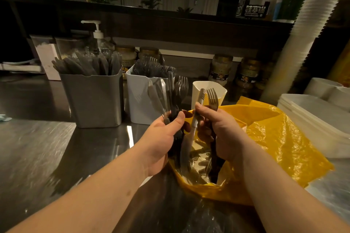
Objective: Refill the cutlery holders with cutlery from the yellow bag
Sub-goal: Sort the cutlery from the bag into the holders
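My left hand [166, 134] clamped round fork-and-knife bundle [171, 100]; right hand [223, 130] grips fork [212, 99] over yellow bag [280, 138], near right on worktop [47, 147]. Best: sort by type, then drop forks tines-up into white holder [138, 104].

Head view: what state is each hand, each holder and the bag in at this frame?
Left hand, gripping a bundle of forks and knives
Right hand, gripping one fork and one pale-handled utensil
Yellow bag, open, cutlery inside
Grey holder, upright, full of knives
White holder, upright, full of forks
Cream cup, upright, contents not visible
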The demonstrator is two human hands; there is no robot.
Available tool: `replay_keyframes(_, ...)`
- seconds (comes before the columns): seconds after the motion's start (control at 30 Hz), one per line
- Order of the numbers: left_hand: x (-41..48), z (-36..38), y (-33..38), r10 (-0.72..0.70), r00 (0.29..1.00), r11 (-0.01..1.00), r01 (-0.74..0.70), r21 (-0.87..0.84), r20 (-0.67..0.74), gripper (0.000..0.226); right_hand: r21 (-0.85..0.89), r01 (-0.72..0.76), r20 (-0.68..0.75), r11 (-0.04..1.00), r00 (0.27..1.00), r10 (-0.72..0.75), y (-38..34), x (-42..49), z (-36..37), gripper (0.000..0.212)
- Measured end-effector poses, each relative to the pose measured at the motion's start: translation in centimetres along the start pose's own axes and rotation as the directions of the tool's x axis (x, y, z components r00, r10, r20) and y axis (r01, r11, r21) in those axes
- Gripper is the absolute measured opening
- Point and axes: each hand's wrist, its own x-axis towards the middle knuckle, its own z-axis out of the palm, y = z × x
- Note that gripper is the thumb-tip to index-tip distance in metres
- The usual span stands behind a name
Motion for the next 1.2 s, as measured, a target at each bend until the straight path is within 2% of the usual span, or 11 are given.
replay_keyframes(0.2,0.2,0.0,-0.1,0.013,1.000,1.000,-0.013,-0.015,0.026,0.037,-0.017,0.079,-0.024,0.997,0.997,-0.080,0.4,0.0,0.7,0.022)
replay_keyframes(0.3,-0.1,0.0,-0.2,0.029,0.998,1.000,-0.029,0.000,0.061,0.030,-0.106,0.145,-0.069,0.984,0.986,-0.153,0.5,-0.4,1.2,0.024)
replay_keyframes(0.4,0.0,-0.1,-0.1,0.048,0.997,0.999,-0.048,0.002,0.060,0.024,-0.182,0.142,-0.111,0.973,0.980,-0.164,0.8,-0.1,1.3,0.033)
replay_keyframes(0.53,0.0,-0.1,0.0,0.040,0.997,0.997,-0.043,0.056,0.065,0.016,-0.190,0.258,-0.126,0.947,0.951,-0.284,0.7,0.1,1.2,0.026)
replay_keyframes(0.6,-0.1,0.0,-0.1,0.029,0.997,0.995,-0.035,0.092,0.071,0.017,-0.170,0.283,-0.064,0.944,0.953,-0.297,0.6,-0.2,1.5,0.034)
replay_keyframes(0.7,-0.2,0.0,-0.1,0.007,0.995,0.989,-0.022,0.144,0.103,0.014,-0.237,0.231,-0.045,0.944,0.968,-0.249,0.7,-0.4,1.7,0.047)
replay_keyframes(0.87,-0.3,0.0,-0.3,-0.014,0.986,0.986,-0.015,0.168,0.169,0.014,-0.106,0.207,-0.157,0.973,0.962,-0.222,0.4,-0.5,1.8,0.019)
replay_keyframes(0.97,-0.2,0.1,-0.2,-0.028,0.982,0.986,-0.003,0.164,0.188,0.014,-0.022,0.200,-0.231,0.980,0.952,-0.200,0.0,-0.5,1.9,0.010)
replay_keyframes(1.13,-0.2,0.0,-0.2,-0.032,0.975,0.984,-0.008,0.178,0.220,0.018,-0.060,0.289,-0.352,0.956,0.890,-0.291,-0.8,-0.3,1.5,0.017)
replay_keyframes(1.2,-0.3,-0.1,-0.2,-0.040,0.973,0.985,0.000,0.174,0.228,0.020,0.036,0.317,-0.358,0.948,0.890,-0.284,-0.8,-0.2,1.2,0.025)
